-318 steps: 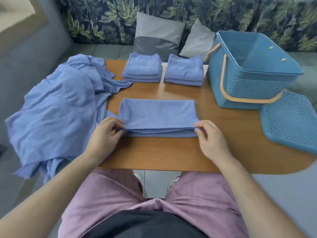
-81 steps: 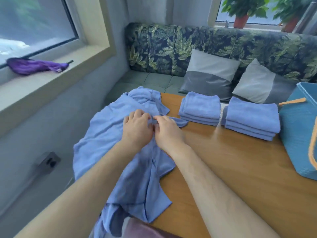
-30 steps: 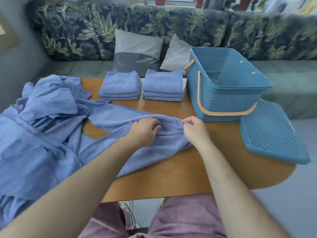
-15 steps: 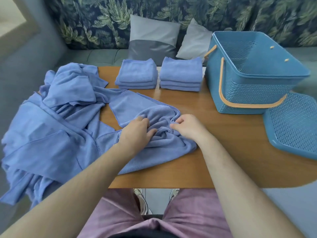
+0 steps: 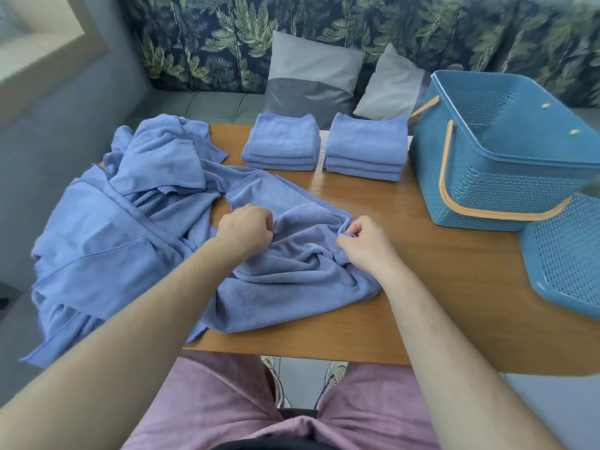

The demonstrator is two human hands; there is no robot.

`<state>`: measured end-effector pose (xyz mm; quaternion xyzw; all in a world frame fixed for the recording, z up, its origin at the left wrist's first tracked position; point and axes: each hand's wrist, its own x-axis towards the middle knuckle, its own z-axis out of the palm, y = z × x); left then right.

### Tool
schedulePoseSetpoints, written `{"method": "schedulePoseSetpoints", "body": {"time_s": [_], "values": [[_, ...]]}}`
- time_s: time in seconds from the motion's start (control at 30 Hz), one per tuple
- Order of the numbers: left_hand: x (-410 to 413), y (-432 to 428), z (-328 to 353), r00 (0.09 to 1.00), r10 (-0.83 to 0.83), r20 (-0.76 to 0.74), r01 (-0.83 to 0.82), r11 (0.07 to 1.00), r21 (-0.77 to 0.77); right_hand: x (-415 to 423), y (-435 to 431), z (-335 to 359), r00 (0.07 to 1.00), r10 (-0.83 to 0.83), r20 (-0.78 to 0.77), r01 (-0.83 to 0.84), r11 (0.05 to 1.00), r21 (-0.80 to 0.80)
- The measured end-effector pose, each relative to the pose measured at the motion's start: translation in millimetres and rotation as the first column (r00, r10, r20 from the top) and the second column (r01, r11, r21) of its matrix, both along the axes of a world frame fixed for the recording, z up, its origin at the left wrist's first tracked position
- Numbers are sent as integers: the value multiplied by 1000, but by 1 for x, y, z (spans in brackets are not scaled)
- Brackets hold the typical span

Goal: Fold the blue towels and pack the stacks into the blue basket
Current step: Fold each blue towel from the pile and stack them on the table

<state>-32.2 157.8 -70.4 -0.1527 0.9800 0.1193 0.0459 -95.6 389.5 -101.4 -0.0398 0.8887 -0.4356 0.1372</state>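
A crumpled blue towel (image 5: 292, 271) lies on the wooden table (image 5: 438, 254) in front of me. My left hand (image 5: 245, 227) grips a bunch of its cloth with curled fingers. My right hand (image 5: 363, 241) pinches the towel's edge a little to the right. A heap of unfolded blue towels (image 5: 123, 222) hangs over the table's left side. Two stacks of folded blue towels (image 5: 282, 141) (image 5: 367, 147) stand side by side at the table's back. The blue basket (image 5: 506, 177) with an orange handle stands open at the back right.
The basket's blue lid (image 5: 571, 254) lies flat at the table's right edge. Behind the table runs a leaf-patterned sofa with two grey cushions (image 5: 311, 79). A grey wall and window sill are at the left. My legs are under the near table edge.
Since 10.6 s ago the folded towel went onto a back stack and a new towel came from the heap to the table. In the last half second my hands moved slightly apart on it.
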Motion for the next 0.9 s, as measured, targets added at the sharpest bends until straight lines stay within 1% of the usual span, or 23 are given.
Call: {"method": "schedulePoseSetpoints", "body": {"time_s": [0.03,0.07,0.13,0.2,0.27,0.3,0.37,0.43,0.5,0.57,0.6,0.67,0.73,0.77,0.8,0.87,0.9], "values": [[-6,-1,4,1000,0,-3,0,997,74,-1,5,-1,1000,-29,-7,28,1000,-8],[-13,-2,9,999,13,-39,-7,987,161,-1,10,-1,998,-56,-17,56,998,-14],[-23,-4,15,980,82,-181,-21,948,318,-3,18,0,993,-107,-47,105,994,-38],[-27,-5,18,938,159,-308,-19,911,413,-4,22,2,986,-150,-68,144,986,-84],[-25,-7,14,914,210,-347,-24,882,471,-4,23,5,984,-166,-71,157,981,-114],[-23,-9,10,913,224,-341,-37,877,478,-4,22,5,984,-164,-70,154,980,-127],[-17,-13,1,926,255,-278,-119,897,426,-4,20,6,986,-150,-65,139,979,-148],[-11,-17,-5,933,319,-164,-249,906,343,-2,17,6,990,-135,-48,126,978,-167],[-5,-20,-9,928,370,-35,-345,893,287,0,16,5,992,-123,-23,117,978,-171],[4,-22,-12,928,369,46,-369,895,253,2,18,4,993,-115,6,115,979,-170],[8,-23,-14,931,359,60,-362,898,250,3,20,3,993,-113,20,115,978,-172],[13,-23,-18,942,332,50,-332,899,284,4,22,5,993,-106,48,113,977,-183],[14,-22,-21,950,312,12,-294,883,366,5,24,8,991,-107,76,121,971,-205],[14,-21,-22,945,326,-16,-287,853,436,6,26,10,990,-119,81,134,964,-227],[14,-21,-20,931,362,-51,-281,798,533,7,28,12,988,-134,78,150,955,-257],[13,-24,-14,891,445,-91,-237,627,742,9,35,17,985,-157,70,171,918,-358],[14,-26,-7,871,481,-98,-208,542,814,10,38,20,984,-164,74,180,884,-431]]}}
